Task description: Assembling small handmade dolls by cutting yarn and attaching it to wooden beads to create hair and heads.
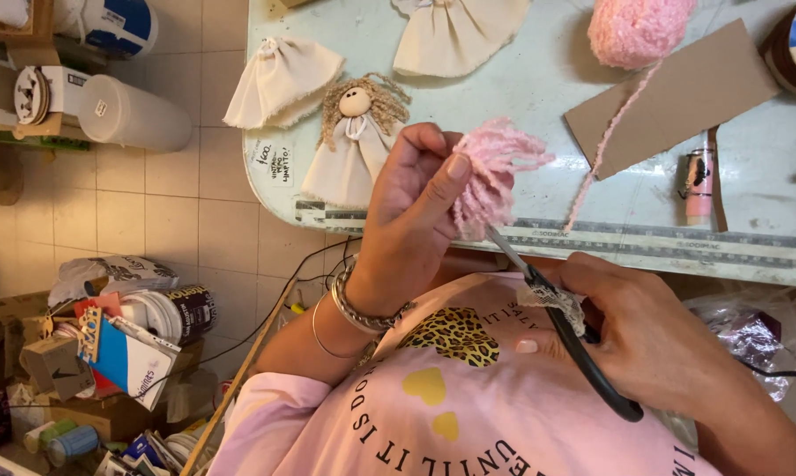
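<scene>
Pale bench [592, 115] behind, the left hand [411, 207] pinches a pink yarn tuft [495, 172] in a closed grip; scissors [557, 308], clasped in the right hand [654, 339], meet its underside.

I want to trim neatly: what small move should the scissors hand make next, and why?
Probably close the scissors gently. Their blade tip already reaches into the lower end of the pink yarn bundle, which the left hand pinches in a firm grip, while the right hand holds the black handles. Uneven loops show at the end.
</scene>
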